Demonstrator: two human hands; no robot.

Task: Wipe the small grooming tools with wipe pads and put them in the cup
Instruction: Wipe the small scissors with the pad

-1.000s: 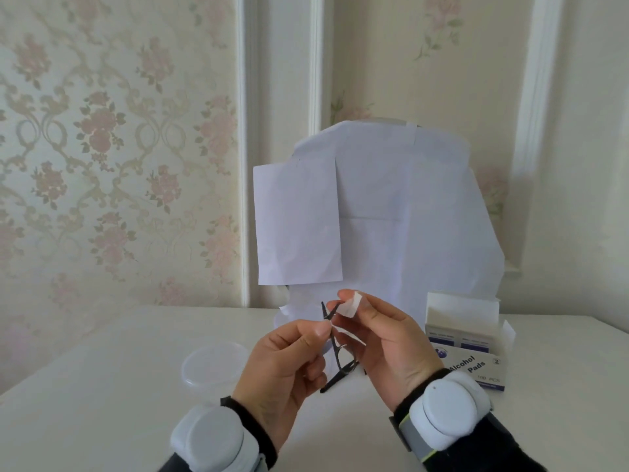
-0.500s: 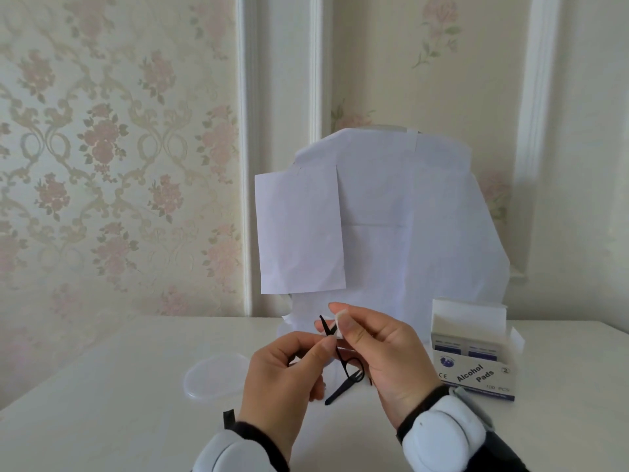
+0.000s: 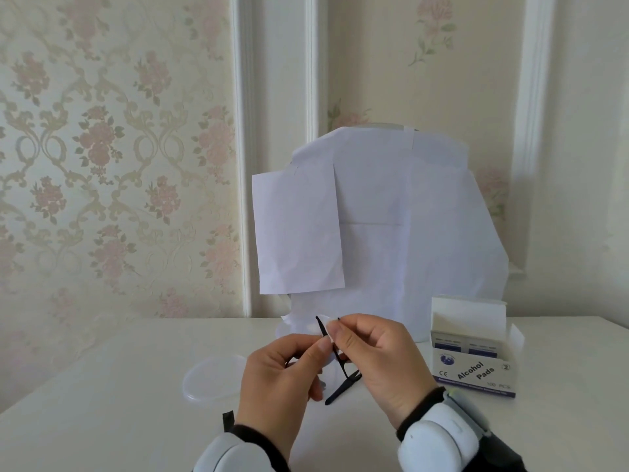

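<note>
Partly hidden: scissors [image 3: 340, 390] in left hand [image 3: 282, 379]; right hand [image 3: 377, 362] pinches pad [image 3: 327, 327].

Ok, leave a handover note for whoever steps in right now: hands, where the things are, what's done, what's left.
Left hand: holds the small black scissors above the table.
Right hand: pinches a white wipe pad against the scissors near their tips.
Alcohol Pads box: open, at the right. Clear round lid: flat on the table at the left.
Done: a pad is out and on the scissors.
Left: finish wiping, put the scissors in the cup, which I cannot pick out here. No other tools are in view.
</note>
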